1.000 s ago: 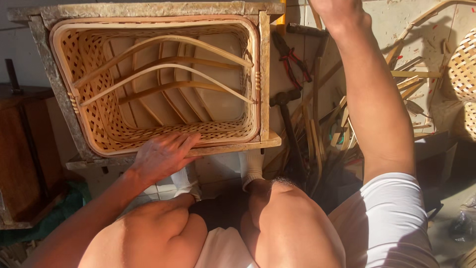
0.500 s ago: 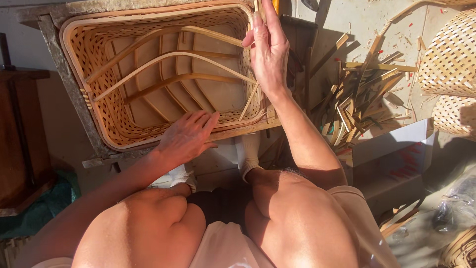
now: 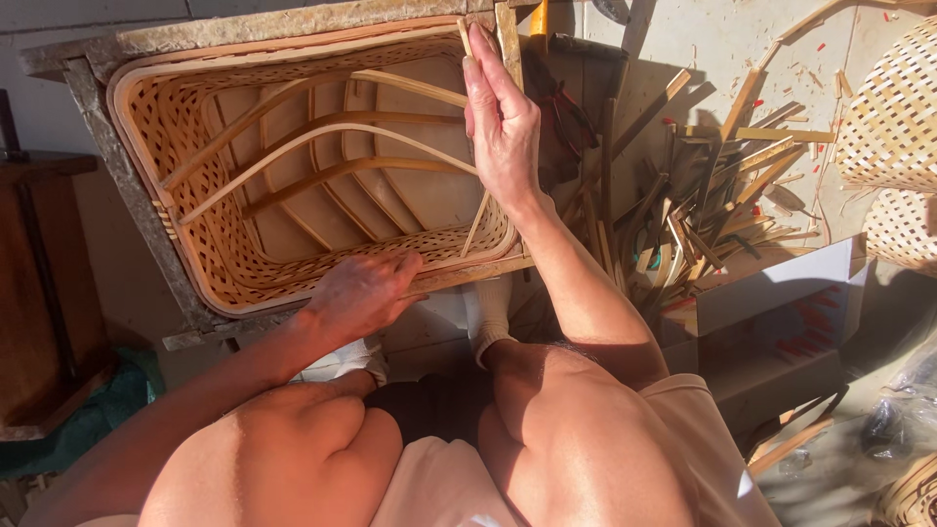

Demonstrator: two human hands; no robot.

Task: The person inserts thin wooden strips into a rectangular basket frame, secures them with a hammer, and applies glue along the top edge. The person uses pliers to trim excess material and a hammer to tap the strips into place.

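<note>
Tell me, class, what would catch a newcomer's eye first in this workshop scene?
A large rectangular woven basket fills the upper left, lit gold by the sun, with bent strips arching across its inside. The right hand holds a thin strip at its right wall; the left hand rests on its near rim. Loose cane offcuts lie scattered to the right.

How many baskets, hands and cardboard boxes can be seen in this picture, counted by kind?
Woven baskets: 4 (the large rectangular basket being worked on, two pale openwork ones at the right edge, and part of one in the lower right corner)
Hands: 2 (left hand, right hand)
Cardboard boxes: 1
Total: 7
</note>
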